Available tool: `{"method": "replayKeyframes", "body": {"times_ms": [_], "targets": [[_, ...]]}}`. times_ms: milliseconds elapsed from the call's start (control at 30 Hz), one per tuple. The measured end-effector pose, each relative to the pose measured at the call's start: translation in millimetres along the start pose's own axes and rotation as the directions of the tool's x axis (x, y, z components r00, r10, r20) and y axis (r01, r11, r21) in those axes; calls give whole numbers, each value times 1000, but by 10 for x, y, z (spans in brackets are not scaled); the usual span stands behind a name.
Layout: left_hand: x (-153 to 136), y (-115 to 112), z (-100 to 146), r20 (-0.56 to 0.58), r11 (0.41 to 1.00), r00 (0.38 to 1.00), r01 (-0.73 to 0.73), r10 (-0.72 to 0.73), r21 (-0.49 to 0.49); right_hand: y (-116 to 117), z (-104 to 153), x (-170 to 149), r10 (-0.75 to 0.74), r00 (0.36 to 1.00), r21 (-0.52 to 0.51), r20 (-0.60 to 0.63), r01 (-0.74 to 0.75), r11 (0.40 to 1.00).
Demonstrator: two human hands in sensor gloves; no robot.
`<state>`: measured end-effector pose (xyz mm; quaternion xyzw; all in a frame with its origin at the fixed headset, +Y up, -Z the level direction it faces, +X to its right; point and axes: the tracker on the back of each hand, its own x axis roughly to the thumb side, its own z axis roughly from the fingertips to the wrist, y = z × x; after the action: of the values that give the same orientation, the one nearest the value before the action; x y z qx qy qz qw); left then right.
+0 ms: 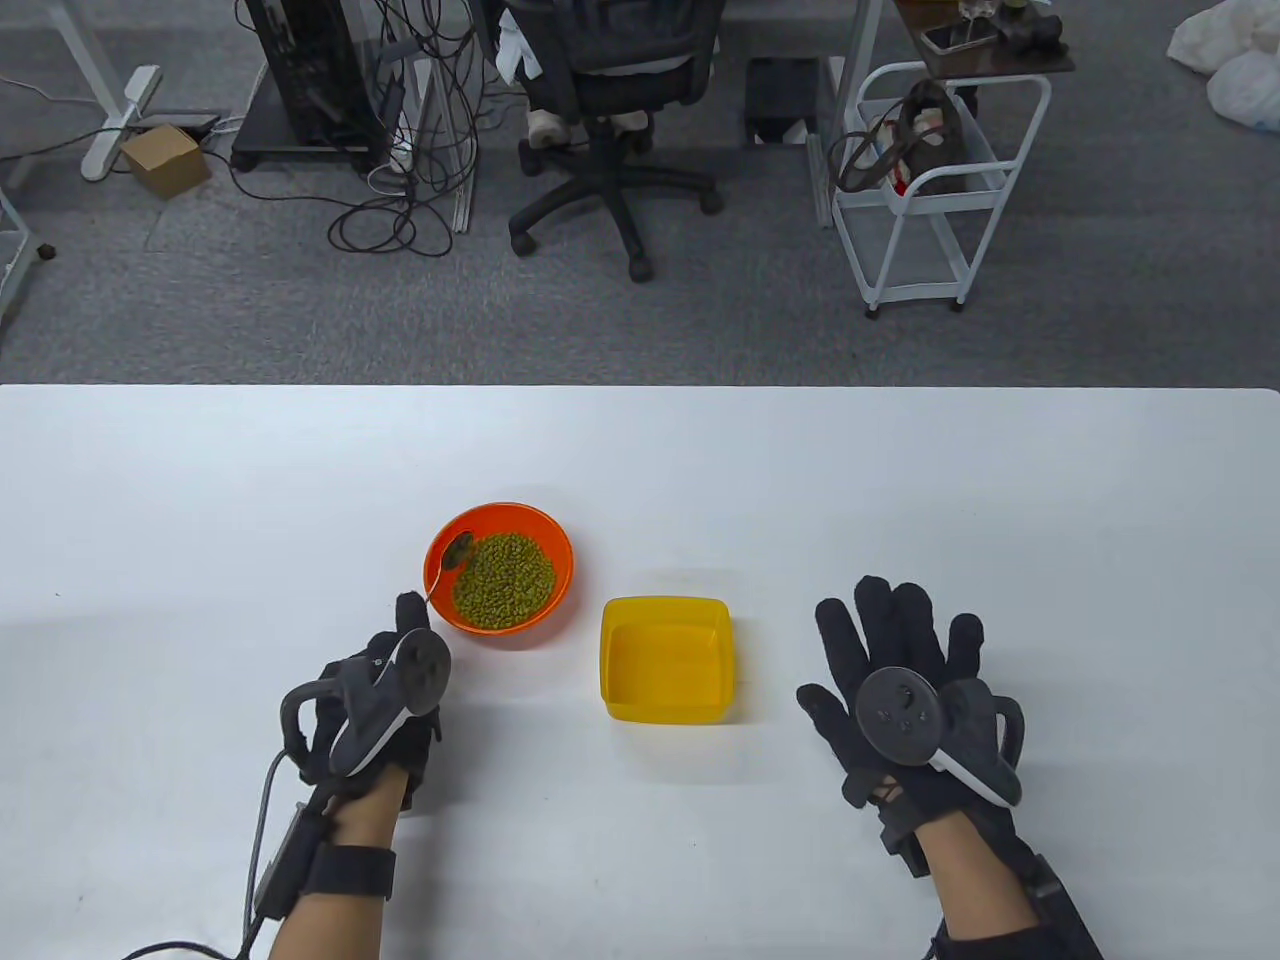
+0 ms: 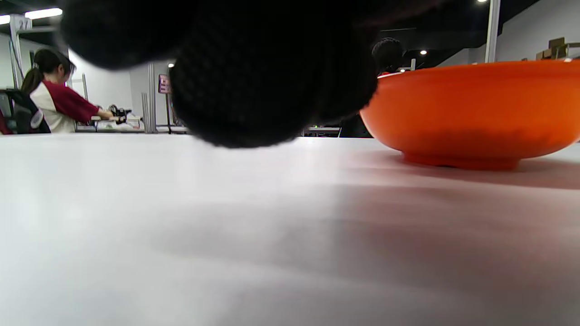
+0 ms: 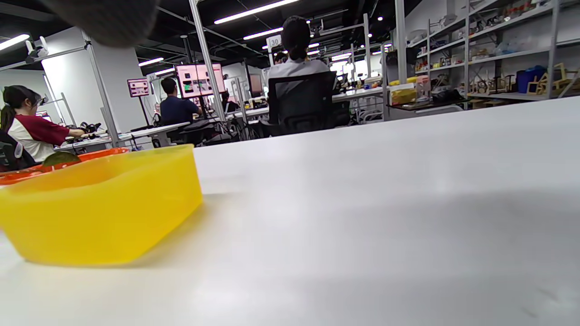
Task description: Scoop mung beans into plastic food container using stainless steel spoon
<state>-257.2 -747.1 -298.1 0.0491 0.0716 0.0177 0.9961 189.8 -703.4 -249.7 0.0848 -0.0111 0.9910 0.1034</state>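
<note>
An orange bowl (image 1: 545, 530) holding green mung beans (image 1: 505, 583) stands left of centre on the white table. A yellow plastic container (image 1: 668, 658) stands just right of it, with nothing in it that I can see. My left hand (image 1: 385, 680) is at the bowl's near left edge and holds the steel spoon (image 1: 452, 556), whose bowl end lies over the beans at the bowl's left side. My right hand (image 1: 900, 665) rests flat on the table with fingers spread, right of the container. The bowl also shows in the left wrist view (image 2: 471, 113), the container in the right wrist view (image 3: 99, 208).
The white table (image 1: 900, 480) stretches wide on all sides of the two vessels. Beyond its far edge are an office chair (image 1: 620, 90), a white trolley (image 1: 930, 180) and cables on the floor.
</note>
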Motion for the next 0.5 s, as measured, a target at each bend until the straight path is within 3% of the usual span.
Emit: {"method": "replayKeyframes", "body": {"times_ms": [200, 333, 400, 500], "targets": [[-29, 108, -11, -29, 978, 978, -206, 206, -19, 12, 0, -5, -8, 1000, 4, -3, 8, 1000], [-45, 120, -33, -70, 924, 927, -374, 369, -79, 30, -2, 2, -7, 1000, 13, 1, 7, 1000], [-61, 95, -49, -104, 870, 879, -476, 466, -128, 33, -1, 10, -7, 1000, 15, 4, 7, 1000], [-93, 20, -64, -181, 740, 764, -645, 620, -190, 32, -1, 12, -8, 1000, 16, 6, 8, 1000]]}}
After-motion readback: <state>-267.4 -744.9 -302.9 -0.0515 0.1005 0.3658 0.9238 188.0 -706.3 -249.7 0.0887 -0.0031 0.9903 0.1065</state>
